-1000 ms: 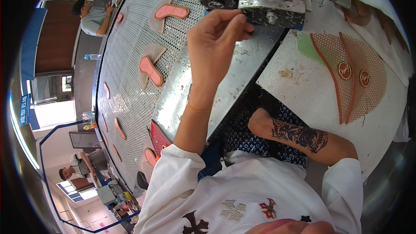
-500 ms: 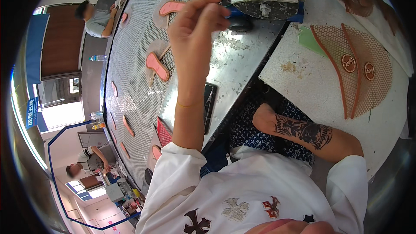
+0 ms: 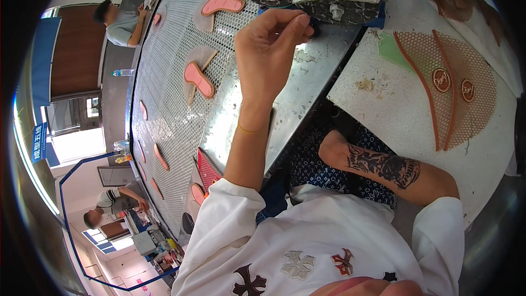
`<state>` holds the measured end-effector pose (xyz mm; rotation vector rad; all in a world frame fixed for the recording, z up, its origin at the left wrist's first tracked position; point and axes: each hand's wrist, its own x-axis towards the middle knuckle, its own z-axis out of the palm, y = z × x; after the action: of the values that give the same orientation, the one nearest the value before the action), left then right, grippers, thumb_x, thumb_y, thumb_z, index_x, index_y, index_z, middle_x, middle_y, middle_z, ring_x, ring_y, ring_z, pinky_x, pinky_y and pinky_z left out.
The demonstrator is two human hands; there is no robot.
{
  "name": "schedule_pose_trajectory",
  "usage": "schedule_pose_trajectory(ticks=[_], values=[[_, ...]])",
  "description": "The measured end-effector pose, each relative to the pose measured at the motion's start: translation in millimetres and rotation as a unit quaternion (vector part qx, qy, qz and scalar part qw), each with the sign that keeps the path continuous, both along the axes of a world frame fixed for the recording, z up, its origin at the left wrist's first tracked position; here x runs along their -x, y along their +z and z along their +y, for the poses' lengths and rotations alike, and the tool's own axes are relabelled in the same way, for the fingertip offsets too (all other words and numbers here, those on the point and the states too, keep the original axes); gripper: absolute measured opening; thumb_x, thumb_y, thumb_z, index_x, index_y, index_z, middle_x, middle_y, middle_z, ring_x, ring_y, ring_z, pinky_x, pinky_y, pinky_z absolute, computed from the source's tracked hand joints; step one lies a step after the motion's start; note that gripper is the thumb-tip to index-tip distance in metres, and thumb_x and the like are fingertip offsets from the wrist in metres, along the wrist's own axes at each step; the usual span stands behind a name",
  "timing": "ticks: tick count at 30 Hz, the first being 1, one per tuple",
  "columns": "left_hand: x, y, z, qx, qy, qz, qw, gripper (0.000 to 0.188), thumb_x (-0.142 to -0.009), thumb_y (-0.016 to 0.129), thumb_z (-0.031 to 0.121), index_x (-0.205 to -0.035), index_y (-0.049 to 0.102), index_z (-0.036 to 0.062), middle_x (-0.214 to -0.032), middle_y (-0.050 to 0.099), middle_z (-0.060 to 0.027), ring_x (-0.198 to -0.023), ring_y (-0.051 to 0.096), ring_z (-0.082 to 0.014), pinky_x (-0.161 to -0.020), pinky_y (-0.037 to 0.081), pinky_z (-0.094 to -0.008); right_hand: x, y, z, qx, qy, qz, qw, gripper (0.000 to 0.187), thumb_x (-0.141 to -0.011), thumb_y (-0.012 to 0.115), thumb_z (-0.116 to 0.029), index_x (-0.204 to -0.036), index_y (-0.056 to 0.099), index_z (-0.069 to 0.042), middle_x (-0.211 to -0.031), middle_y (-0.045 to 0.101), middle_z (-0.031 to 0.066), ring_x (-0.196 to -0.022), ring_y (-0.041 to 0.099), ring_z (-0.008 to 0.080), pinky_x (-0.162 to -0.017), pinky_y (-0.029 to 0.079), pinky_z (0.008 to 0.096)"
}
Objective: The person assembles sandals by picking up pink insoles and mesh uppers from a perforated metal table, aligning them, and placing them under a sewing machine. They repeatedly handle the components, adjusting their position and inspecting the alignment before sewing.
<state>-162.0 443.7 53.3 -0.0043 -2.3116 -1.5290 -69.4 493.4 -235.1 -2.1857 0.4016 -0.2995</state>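
My left hand [image 3: 269, 55] is raised over the metal plate [image 3: 298, 85], just in front of a grimy machine [image 3: 339, 8]. Its thumb and forefinger are pressed together; what lies between them, if anything, is hidden. My right hand [image 3: 332, 149] rests bent at the wrist on my patterned lap [image 3: 312, 164], its fingers out of sight. Left of my left hand, pink sole-shaped pieces [image 3: 198, 80] lie on a metal mesh conveyor [image 3: 170, 77], some with translucent mesh material around them.
To the right, a white tabletop [image 3: 378, 104] carries brown-edged mesh pieces [image 3: 438, 87] with round emblems and a green scrap [image 3: 393, 52]. A red mesh piece [image 3: 207, 167] lies by my left elbow. Two people [image 3: 121, 27] work across the conveyor, near a water bottle [image 3: 123, 73].
My left hand has moved right and slightly toward me, below the machine's front. Its forearm now covers most of the dark phone on the plate. My right hand stays still.
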Motion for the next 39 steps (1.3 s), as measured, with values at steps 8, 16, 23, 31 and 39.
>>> schedule_pose_trajectory(ticks=[8, 16, 23, 31, 39], values=[[-1, 18, -23, -0.107, -0.021, 0.080, 0.991, 0.012, -0.093, 0.062, 0.005, -0.097, 0.070, -0.0039, -0.089, 0.071, -0.0105, -0.074, 0.065, -0.0135, -0.068, 0.053, -0.0264, 1, 14, -12, 0.017, 0.128, -0.083, 0.988, 0.013, -0.089, 0.063, -0.010, -0.092, 0.074, -0.006, -0.092, 0.072, 0.0107, -0.082, 0.069, 0.0278, -0.068, 0.055, 0.0375], [9, 57, -17, -0.183, -0.089, 0.155, 0.967, 0.014, -0.092, 0.063, 0.007, -0.097, 0.069, -0.0047, -0.082, 0.069, -0.0104, -0.071, 0.064, -0.0139, -0.066, 0.052, -0.0262, -13, -27, -4, 0.037, 0.250, -0.157, 0.955, 0.013, -0.089, 0.064, -0.009, -0.094, 0.075, -0.006, -0.094, 0.072, 0.0110, -0.083, 0.069, 0.0280, -0.068, 0.055, 0.0372], [5, 68, -43, -0.147, -0.149, 0.181, 0.961, 0.023, -0.097, 0.050, 0.008, -0.107, 0.065, -0.0083, -0.084, 0.067, -0.0131, -0.076, 0.063, -0.0185, -0.072, 0.050, -0.0327, -21, 50, 54, -0.138, -0.374, 0.417, 0.817, 0.020, -0.078, 0.073, -0.011, -0.097, 0.079, -0.014, -0.097, 0.075, 0.0024, -0.085, 0.071, 0.0173, -0.064, 0.055, 0.0335], [-8, 86, -22, -0.075, -0.114, 0.218, 0.966, 0.019, -0.094, 0.057, 0.006, -0.100, 0.067, -0.0092, -0.082, 0.069, -0.0142, -0.068, 0.064, -0.0154, -0.065, 0.053, -0.0261, -18, 63, 54, -0.113, -0.361, 0.425, 0.822, 0.022, -0.079, 0.072, -0.013, -0.100, 0.078, -0.013, -0.099, 0.075, 0.0025, -0.090, 0.071, 0.0193, -0.066, 0.055, 0.0346], [-32, 77, 8, 0.234, -0.094, 0.047, 0.967, 0.010, -0.088, 0.063, 0.001, -0.091, 0.072, -0.0040, -0.077, 0.069, -0.0084, -0.066, 0.064, -0.0107, -0.059, 0.049, -0.0220, -24, 38, 44, -0.113, -0.323, 0.429, 0.836, 0.019, -0.079, 0.074, -0.014, -0.097, 0.078, -0.011, -0.094, 0.075, 0.0038, -0.085, 0.071, 0.0205, -0.069, 0.054, 0.0392]])
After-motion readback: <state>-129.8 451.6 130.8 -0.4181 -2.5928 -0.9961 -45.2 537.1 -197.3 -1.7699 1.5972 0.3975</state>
